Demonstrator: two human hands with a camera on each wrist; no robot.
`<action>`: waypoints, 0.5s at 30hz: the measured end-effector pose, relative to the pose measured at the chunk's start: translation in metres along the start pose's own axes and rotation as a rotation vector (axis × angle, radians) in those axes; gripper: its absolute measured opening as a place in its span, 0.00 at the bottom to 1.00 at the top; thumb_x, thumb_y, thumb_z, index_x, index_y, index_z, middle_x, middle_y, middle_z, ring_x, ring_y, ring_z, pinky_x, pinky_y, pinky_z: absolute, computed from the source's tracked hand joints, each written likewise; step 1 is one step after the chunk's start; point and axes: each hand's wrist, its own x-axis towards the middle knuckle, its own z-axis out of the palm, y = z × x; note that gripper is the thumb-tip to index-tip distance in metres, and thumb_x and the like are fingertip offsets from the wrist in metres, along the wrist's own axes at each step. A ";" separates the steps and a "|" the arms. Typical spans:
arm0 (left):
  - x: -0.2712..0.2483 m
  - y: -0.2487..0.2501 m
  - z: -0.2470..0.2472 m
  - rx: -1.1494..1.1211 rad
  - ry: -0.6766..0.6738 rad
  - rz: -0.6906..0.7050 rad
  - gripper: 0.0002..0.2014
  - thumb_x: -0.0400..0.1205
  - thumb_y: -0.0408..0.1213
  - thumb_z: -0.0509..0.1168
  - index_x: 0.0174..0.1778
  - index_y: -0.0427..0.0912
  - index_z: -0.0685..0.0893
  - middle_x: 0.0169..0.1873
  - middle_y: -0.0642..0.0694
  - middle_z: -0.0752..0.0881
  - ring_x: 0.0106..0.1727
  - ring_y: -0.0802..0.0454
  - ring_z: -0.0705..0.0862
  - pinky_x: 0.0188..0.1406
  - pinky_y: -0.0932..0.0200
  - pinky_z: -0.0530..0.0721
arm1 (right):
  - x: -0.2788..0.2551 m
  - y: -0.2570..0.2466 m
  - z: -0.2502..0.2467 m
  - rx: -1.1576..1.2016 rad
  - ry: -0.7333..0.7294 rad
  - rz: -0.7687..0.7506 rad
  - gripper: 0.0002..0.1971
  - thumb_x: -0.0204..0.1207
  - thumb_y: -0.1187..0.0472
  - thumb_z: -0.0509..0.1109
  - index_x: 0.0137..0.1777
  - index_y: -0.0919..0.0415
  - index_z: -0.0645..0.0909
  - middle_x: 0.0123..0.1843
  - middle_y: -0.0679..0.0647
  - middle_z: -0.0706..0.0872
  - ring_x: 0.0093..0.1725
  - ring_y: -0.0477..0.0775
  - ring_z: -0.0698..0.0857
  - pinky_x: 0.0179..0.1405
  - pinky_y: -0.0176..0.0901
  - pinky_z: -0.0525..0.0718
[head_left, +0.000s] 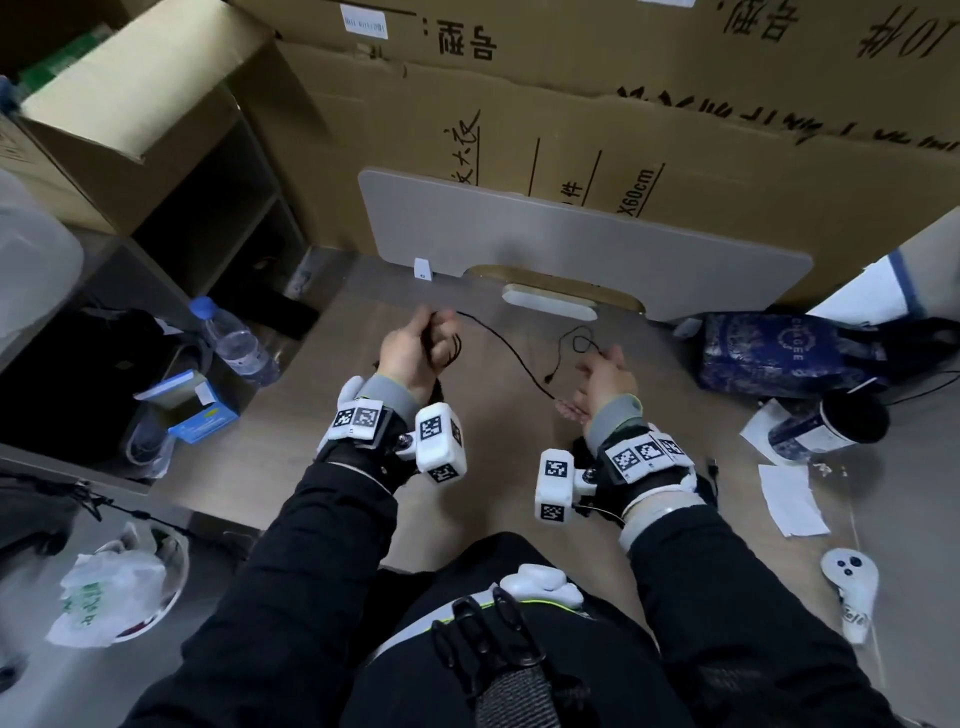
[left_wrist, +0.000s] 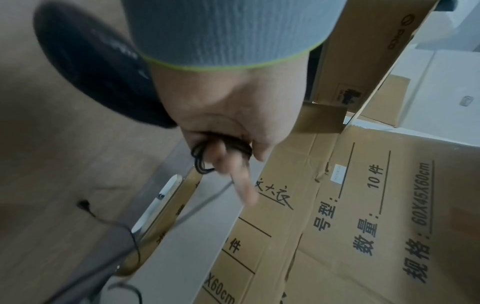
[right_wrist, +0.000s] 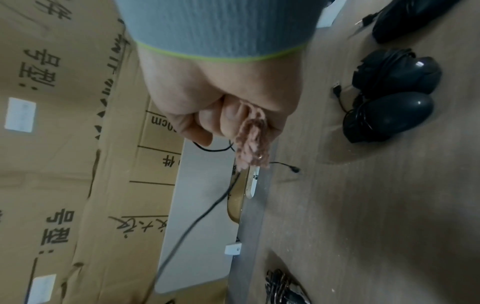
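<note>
- Cable (head_left: 453, 347) loops sit gripped in our left hand (head_left: 415, 348) in the head view, above the desk (head_left: 498, 421); a loose run trails toward our right hand (head_left: 605, 382).
- Left wrist: we see fingers (left_wrist: 244, 185) curled round the loops, index straight.
- Right wrist: our fingers (right_wrist: 228, 117) clench a pink strip (right_wrist: 253, 142).

Dim, even indoor light, soft shadows; wide-angle bending at edges, wrist views motion-blurred.

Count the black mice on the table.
2. In the right wrist view, the upper mouse and the lower mouse lie side by side on the table; a dark object above may be a third.
</note>
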 end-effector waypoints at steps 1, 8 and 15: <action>-0.004 0.001 0.007 -0.090 -0.054 -0.005 0.13 0.92 0.41 0.55 0.49 0.37 0.80 0.39 0.43 0.90 0.27 0.54 0.82 0.28 0.65 0.79 | -0.002 -0.001 0.005 -0.014 -0.030 0.010 0.06 0.82 0.62 0.62 0.44 0.52 0.73 0.11 0.55 0.70 0.09 0.53 0.74 0.17 0.41 0.80; -0.010 -0.010 0.028 -0.001 -0.060 -0.004 0.24 0.87 0.42 0.61 0.70 0.24 0.77 0.71 0.30 0.80 0.74 0.35 0.78 0.75 0.49 0.75 | -0.026 0.006 0.038 0.044 -0.438 0.040 0.12 0.83 0.65 0.63 0.38 0.54 0.68 0.15 0.47 0.57 0.12 0.47 0.60 0.29 0.45 0.73; -0.017 -0.036 0.019 0.408 -0.447 -0.229 0.37 0.81 0.72 0.51 0.48 0.36 0.81 0.31 0.36 0.81 0.34 0.42 0.80 0.41 0.51 0.79 | -0.029 -0.016 0.052 0.138 -0.454 -0.194 0.14 0.83 0.58 0.68 0.35 0.48 0.71 0.23 0.51 0.68 0.26 0.56 0.81 0.22 0.43 0.78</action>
